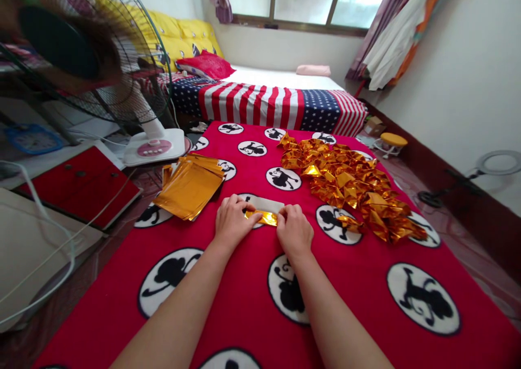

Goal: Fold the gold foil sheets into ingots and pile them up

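Note:
A sheet of gold foil paper [266,217], partly folded with its pale back showing along the far side, lies on the red cloth [244,260] in the middle. My left hand [235,220] pinches its left end, thumb on the gold strip. At the right end, the fingers of my right hand [294,229] are closed on the same paper. Left of my hands is a stack of flat gold sheets [190,187]. To the right lies a heap of folded gold foil pieces [345,176], with one small piece [350,223] at its near edge.
A fan [153,144] stands at the left beside a red panel [81,184]. Beyond the cloth is a bed with a striped and starred cover [260,106]. A yellow stool [393,139] and a ring-shaped stand [499,163] are on the right.

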The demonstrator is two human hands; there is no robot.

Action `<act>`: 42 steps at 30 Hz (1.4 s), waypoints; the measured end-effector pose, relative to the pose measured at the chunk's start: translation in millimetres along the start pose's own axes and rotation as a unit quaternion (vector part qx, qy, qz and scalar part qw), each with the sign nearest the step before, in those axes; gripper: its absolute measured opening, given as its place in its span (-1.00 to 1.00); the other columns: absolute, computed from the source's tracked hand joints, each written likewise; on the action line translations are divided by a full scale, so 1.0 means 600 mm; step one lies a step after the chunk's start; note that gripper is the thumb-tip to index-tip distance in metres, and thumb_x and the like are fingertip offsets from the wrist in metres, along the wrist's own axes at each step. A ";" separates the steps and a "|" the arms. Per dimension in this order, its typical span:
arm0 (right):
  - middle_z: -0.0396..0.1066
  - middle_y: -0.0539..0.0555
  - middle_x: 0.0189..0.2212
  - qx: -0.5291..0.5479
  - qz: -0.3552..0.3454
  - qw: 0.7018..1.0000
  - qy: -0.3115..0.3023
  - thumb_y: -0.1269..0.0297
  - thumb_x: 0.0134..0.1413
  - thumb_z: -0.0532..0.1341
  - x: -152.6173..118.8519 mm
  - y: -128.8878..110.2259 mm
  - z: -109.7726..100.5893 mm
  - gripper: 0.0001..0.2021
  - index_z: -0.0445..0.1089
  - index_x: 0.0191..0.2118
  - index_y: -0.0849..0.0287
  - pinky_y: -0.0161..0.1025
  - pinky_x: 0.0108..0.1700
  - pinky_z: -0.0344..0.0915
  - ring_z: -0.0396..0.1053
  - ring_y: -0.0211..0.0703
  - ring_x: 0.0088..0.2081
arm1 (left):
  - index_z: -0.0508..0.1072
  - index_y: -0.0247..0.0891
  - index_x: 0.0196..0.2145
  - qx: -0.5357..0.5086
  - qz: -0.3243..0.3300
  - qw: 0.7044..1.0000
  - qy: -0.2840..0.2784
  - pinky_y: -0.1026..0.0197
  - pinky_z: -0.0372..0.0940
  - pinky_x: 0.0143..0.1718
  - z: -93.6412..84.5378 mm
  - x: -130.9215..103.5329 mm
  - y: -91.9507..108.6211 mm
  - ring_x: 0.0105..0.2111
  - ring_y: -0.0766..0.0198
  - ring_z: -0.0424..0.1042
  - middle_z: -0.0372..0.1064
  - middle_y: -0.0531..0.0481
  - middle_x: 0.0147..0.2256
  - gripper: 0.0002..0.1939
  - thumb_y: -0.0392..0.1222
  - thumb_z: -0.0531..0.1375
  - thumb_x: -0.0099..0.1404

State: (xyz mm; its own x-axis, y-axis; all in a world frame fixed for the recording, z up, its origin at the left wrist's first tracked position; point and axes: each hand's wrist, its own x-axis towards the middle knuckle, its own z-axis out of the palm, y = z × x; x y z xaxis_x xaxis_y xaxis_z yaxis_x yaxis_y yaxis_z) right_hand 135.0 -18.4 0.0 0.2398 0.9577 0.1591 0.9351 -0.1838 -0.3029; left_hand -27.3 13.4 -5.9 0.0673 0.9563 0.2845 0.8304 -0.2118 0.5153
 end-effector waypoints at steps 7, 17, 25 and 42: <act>0.33 0.09 -0.24 -0.006 -0.001 1.000 0.025 -0.01 0.19 0.13 -0.005 -0.012 0.003 -0.69 0.36 -0.22 0.15 -0.24 -0.28 0.13 0.36 -0.10 -0.22 | 0.59 -0.11 -0.35 0.021 0.007 1.000 -0.002 0.08 0.28 -0.11 0.002 -0.002 0.001 -0.15 0.06 0.32 0.38 -0.05 -0.24 -0.74 0.07 0.34 0.05; 0.34 0.04 -0.20 0.047 -0.001 0.998 -0.029 0.07 0.03 0.29 -0.004 0.001 -0.009 -0.72 0.36 -0.18 0.09 -0.25 -0.28 0.16 0.37 -0.11 -0.18 | 0.60 -0.08 -0.27 0.005 0.028 0.998 -0.060 0.09 0.27 -0.07 -0.005 0.010 -0.020 -0.14 0.09 0.34 0.37 -0.04 -0.22 -0.75 -0.02 0.34 0.06; 0.39 -0.03 -0.19 0.147 -0.020 0.983 -0.112 0.48 -0.04 0.22 0.014 0.033 -0.023 -0.71 0.43 -0.15 0.05 -0.34 -0.29 0.16 0.39 -0.25 -0.23 | 0.61 -0.04 -0.20 -0.015 0.066 0.991 -0.116 0.11 0.25 -0.02 -0.017 0.022 -0.041 -0.13 0.12 0.35 0.37 -0.03 -0.19 -0.73 -0.18 0.25 0.11; 0.39 0.01 -0.15 0.107 0.002 0.990 -0.091 0.29 -0.03 0.27 0.011 0.016 -0.019 -0.72 0.41 -0.13 0.05 -0.27 -0.27 0.21 0.41 -0.13 -0.15 | 0.60 -0.06 -0.22 0.034 0.005 0.995 -0.092 0.06 0.26 -0.02 -0.018 0.010 -0.008 -0.08 0.05 0.33 0.38 -0.04 -0.15 -0.76 -0.10 0.29 0.11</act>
State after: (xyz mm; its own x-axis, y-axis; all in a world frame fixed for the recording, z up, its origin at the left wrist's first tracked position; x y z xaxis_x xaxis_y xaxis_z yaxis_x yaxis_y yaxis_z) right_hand 148.2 -16.2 8.7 0.1744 0.9846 -0.0094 0.8528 -0.1558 -0.4984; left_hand -36.7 18.3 2.0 0.1697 0.9764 0.1337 0.8641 -0.2127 0.4562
